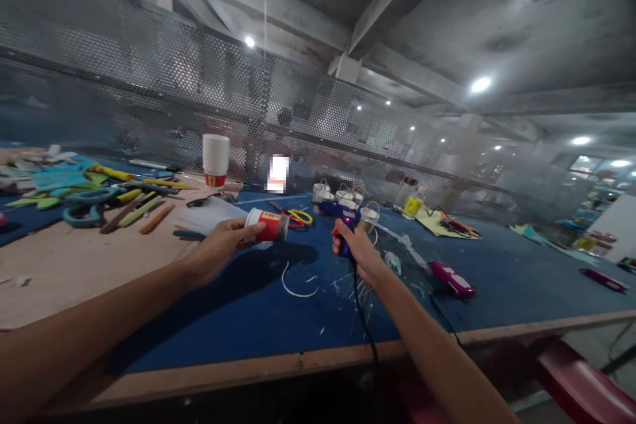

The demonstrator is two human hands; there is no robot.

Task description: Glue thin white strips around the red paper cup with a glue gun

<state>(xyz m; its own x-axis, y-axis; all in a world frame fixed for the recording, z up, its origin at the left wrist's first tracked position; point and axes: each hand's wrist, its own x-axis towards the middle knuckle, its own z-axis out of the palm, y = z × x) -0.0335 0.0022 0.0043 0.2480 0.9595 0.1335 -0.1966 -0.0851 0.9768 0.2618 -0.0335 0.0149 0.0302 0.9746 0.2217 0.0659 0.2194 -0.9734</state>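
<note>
Over the blue table surface, my left hand (224, 245) holds a red and white paper cup (271, 225) tipped on its side, its far end toward the right. My right hand (355, 245) is wrapped round the handle of a blue glue gun (338, 210), which has a small red light. The gun's nozzle points left, toward the cup, with a gap between them. A black cord (364, 318) hangs from the gun's handle over the table edge. Below the cup lies a curved white strip (297, 293).
A stack of paper cups (215, 160) stands at the back left. Blue-handled scissors (89, 207) and carving tools lie left; yellow-handled scissors (299, 216) lie behind the cup. Small white buckets (349, 197) stand behind the gun. A magenta device (452, 279) lies right.
</note>
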